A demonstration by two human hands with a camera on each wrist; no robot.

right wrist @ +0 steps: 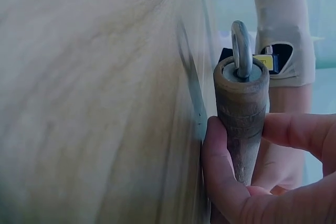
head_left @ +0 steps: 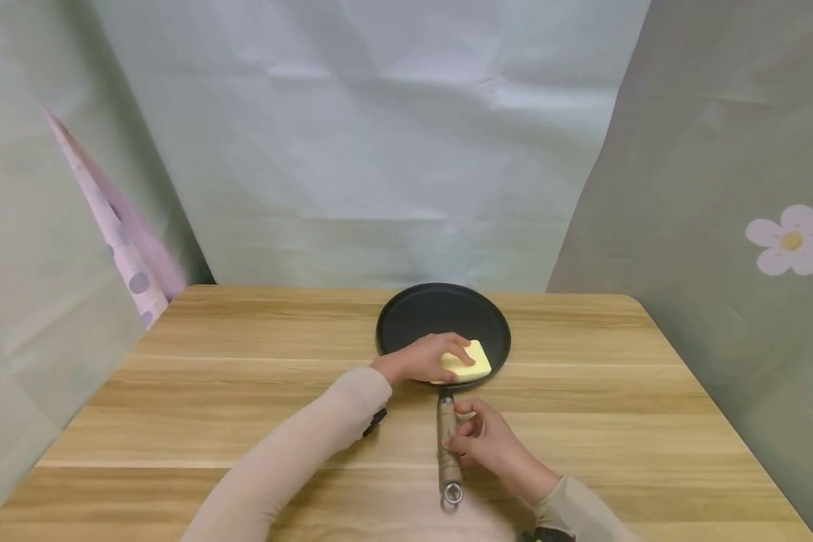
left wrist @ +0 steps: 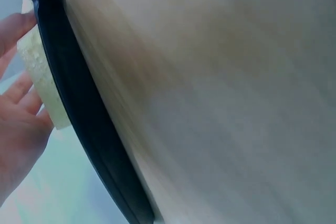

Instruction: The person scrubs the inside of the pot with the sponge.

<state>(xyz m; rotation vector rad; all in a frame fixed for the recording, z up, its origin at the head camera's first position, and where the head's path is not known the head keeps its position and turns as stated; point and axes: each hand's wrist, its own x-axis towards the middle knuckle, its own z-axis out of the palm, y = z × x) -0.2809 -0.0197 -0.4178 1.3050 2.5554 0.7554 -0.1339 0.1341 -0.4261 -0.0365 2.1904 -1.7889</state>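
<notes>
A black frying pan lies on the wooden table with its wooden handle pointing toward me. My left hand grips a pale yellow sponge at the near right part of the pan's inside. In the left wrist view, fingers and thumb hold the sponge behind the dark pan rim. My right hand pinches the pan's handle from the right side. The right wrist view shows thumb and fingers round the handle, with its metal hanging ring at the end.
The light wooden table stretches out on both sides of the pan. Pale hanging sheets enclose it at the back and sides, with a printed flower at right. A dark band sits at the left wrist.
</notes>
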